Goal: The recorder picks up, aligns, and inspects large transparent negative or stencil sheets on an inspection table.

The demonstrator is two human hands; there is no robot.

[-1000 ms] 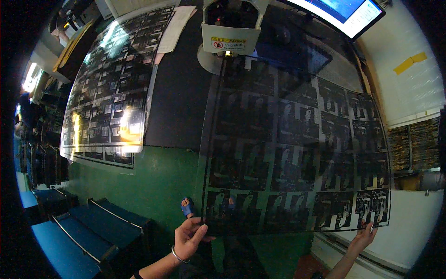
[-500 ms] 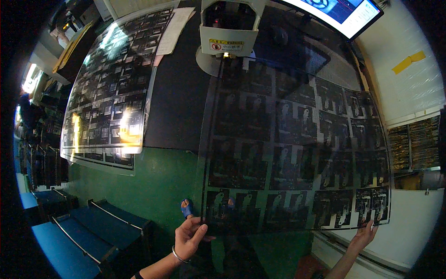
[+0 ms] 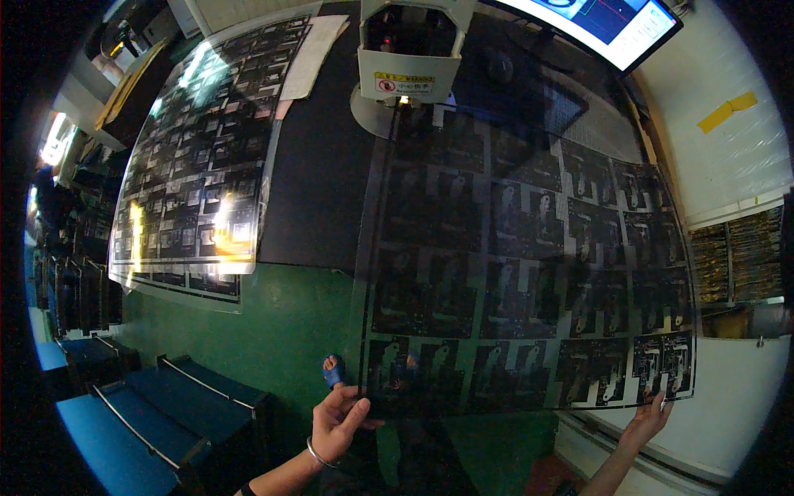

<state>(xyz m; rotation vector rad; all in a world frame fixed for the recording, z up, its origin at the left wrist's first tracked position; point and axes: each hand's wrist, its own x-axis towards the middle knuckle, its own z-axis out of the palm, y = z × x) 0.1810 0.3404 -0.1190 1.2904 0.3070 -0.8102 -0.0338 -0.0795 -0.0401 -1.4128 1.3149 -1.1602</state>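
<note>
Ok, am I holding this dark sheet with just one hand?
No, the left hand and the right hand both hold the sheet along its near edge.

Yellow tape (image 3: 728, 112) on white wall (image 3: 724, 165), green floor (image 3: 223, 339)

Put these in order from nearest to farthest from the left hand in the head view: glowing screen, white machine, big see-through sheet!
1. Big see-through sheet: in the grip of the left hand.
2. White machine: ahead, near top middle.
3. Glowing screen: top right.
</note>
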